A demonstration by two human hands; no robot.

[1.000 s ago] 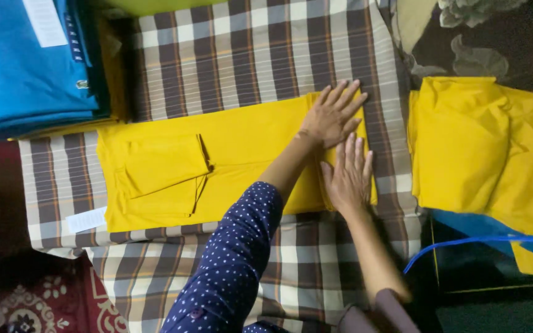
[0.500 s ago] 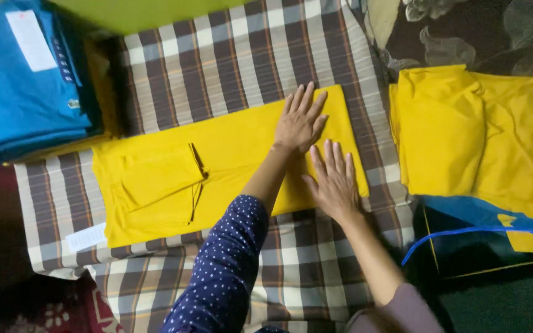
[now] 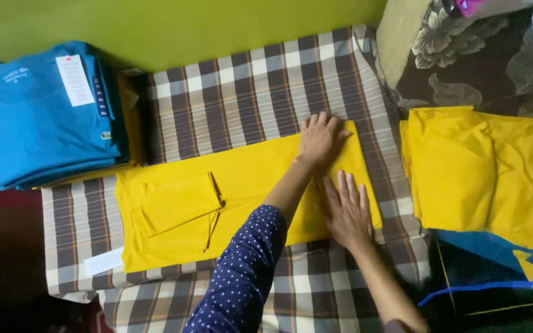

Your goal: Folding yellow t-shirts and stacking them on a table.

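I see a brown-and-white checked cloth as the work surface, bearing a folded yellow shirt, a stack of blue shirts at its far-left corner, and a white tag.

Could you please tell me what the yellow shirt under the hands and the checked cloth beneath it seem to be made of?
The yellow shirt looks like a soft matte knit, probably cotton: it lies flat with gentle folds and no sheen. The checked cloth looks like woven fabric, perhaps cotton, since its brown, grey and white stripes cross in a regular grid; the weave itself is too fine to tell.
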